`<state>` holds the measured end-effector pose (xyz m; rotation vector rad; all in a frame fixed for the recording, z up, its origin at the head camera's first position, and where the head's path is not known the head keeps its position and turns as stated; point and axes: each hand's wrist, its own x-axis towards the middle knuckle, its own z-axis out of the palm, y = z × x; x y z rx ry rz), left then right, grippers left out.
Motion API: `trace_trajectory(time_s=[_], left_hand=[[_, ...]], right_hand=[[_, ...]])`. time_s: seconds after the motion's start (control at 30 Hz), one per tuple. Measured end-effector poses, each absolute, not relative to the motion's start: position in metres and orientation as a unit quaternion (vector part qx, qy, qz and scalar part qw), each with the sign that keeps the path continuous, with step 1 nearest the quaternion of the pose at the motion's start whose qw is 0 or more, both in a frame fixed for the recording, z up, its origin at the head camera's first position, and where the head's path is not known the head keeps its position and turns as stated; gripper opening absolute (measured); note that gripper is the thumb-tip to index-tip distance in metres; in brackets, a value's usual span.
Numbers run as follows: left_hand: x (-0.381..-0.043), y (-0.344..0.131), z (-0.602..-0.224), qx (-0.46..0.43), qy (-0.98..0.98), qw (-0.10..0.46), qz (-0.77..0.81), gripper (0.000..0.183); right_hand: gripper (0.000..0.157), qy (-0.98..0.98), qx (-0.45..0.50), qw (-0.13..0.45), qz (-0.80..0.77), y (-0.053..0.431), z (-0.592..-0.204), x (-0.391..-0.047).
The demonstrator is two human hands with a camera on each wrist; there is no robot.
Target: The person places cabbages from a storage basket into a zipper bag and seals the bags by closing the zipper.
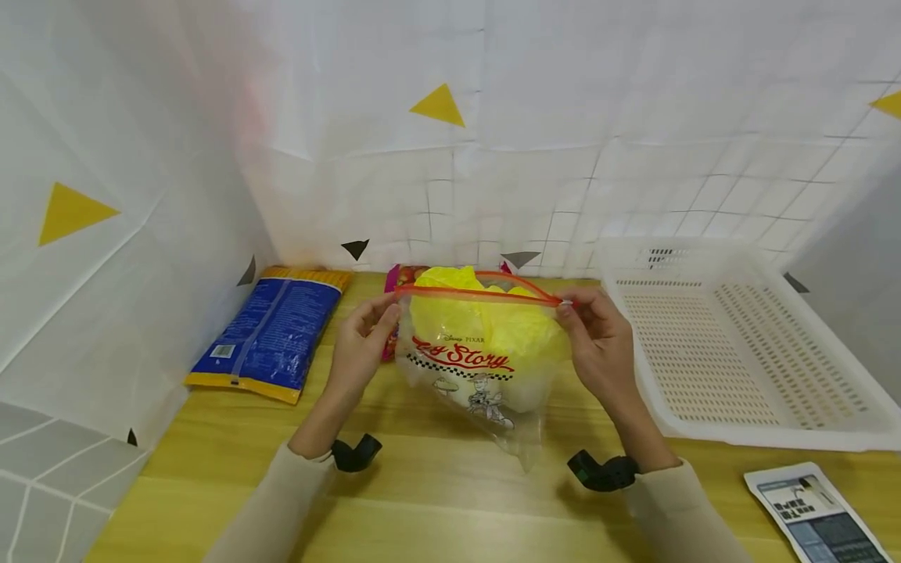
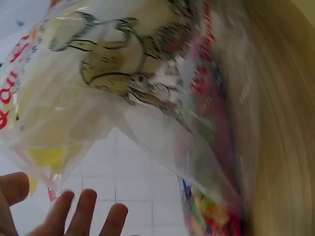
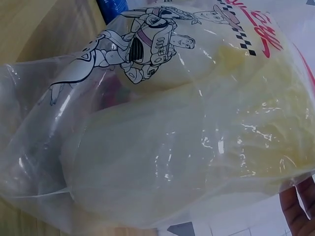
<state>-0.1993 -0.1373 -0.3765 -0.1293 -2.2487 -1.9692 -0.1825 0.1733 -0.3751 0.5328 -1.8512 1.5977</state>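
A clear zip bag (image 1: 457, 399) with a red zip edge and Toy Story print hangs upright between both hands over the table. Crinkled yellow wrapping with pale, rounded lower parts fills it, and some yellow (image 1: 446, 277) shows above the front zip edge. The mouth gapes between its two red strips. My left hand (image 1: 360, 340) pinches the top left corner between thumb and fingers; the other fingers (image 2: 114, 220) spread apart in the left wrist view. With thumb and forefinger, my right hand (image 1: 601, 344) grips the top right corner by the pale zip slider (image 1: 565, 303).
On the left lies a blue and yellow packet (image 1: 278, 328). Behind the bag is a pink, colourful packet (image 1: 391, 277), mostly hidden. A white slotted basket (image 1: 647, 391) stands at right, with a white and dark pouch (image 1: 820, 508) in front. White sheeting (image 1: 535, 195) borders the table's back.
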Motion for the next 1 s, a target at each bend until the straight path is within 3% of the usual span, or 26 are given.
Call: trace_trajectory(time_s=[0.1, 0.2, 0.3, 0.47, 1.0], left_hand=[[-0.199, -0.135, -0.373, -0.031, -0.72, 0.022, -0.693, 0.03], [-0.197, -0.132, -0.368, -0.033, -0.685, 0.018, -0.728, 0.017], [-0.194, -0.132, -0.364, -0.049, -0.671, 0.066, -0.737, 0.008], [-0.188, -0.135, -0.355, -0.098, -0.646, 0.182, -0.735, 0.009], [-0.182, -0.135, -0.342, -0.13, -0.658, 0.268, -0.692, 0.008]], right_hand=[[0.015, -0.706, 0.205, 0.311, 0.603, 0.177, -0.375, -0.183], [0.016, -0.709, 0.204, 0.314, 0.597, 0.18, -0.372, -0.183], [0.017, -0.708, 0.202, 0.338, 0.586, 0.184, -0.366, -0.183], [0.016, -0.691, 0.195, 0.408, 0.564, 0.183, -0.356, -0.179], [0.019, -0.684, 0.214, 0.405, 0.567, 0.185, -0.334, -0.167]])
